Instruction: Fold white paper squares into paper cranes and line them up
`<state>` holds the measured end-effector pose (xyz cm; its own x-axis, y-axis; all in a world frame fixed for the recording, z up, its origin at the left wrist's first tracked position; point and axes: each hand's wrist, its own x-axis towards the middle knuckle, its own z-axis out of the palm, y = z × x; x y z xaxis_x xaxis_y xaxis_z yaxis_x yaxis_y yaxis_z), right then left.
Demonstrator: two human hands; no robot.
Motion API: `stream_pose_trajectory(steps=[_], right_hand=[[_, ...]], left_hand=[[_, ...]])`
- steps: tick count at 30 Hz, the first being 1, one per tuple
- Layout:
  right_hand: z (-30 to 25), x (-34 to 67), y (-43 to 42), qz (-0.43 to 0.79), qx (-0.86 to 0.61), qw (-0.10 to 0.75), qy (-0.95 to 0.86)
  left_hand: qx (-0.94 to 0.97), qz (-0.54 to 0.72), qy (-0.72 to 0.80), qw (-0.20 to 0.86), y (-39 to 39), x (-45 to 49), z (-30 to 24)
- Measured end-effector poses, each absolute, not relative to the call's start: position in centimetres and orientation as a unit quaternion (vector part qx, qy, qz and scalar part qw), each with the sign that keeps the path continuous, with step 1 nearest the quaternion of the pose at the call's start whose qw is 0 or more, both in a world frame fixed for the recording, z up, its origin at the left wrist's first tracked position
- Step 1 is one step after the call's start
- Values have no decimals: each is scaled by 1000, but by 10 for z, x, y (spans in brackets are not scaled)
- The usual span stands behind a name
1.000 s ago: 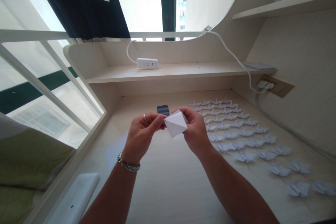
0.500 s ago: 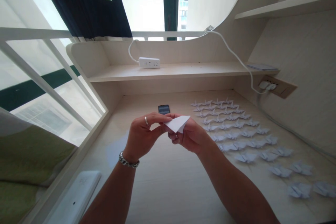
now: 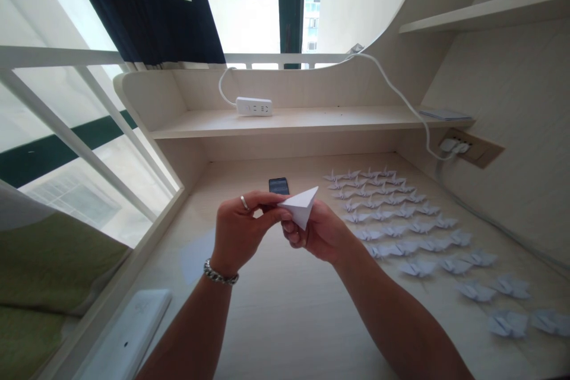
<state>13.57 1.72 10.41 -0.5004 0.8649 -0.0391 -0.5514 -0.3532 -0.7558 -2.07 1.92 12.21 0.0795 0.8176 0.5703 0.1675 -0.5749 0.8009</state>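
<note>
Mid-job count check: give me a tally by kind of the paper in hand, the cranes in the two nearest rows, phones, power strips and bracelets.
Folded paper, held between the left hand and right hand: 1
Paper cranes, two nearest rows: 4
Phone: 1
Power strip: 1
Bracelet: 1
Total: 8

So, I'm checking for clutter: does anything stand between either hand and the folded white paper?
Nothing visible: the left hand pinches the folded white paper, and the right hand is directly behind it. The black rectangular phone lies beyond.
</note>
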Motion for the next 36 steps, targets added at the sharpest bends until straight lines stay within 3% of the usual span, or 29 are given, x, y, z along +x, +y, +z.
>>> stream_pose_trajectory(steps=[9,14,22,29,36], right_hand=[[102,135,19,682,-240,566,-395],[99,131,17,479,-328,637,-507],[96,139,9,158,-420,613,-650],[99,142,7,82,-405,607,-679],[100,142,8,114,-397,601,-684]], left_hand=[[584,562,351,468,31,-23,121],[586,529,336,514,32,-24,120],[562,557,332,514,24,-20,123],[564,557,326,516,21,-21,125],[567,566,328,500,21,-21,126]])
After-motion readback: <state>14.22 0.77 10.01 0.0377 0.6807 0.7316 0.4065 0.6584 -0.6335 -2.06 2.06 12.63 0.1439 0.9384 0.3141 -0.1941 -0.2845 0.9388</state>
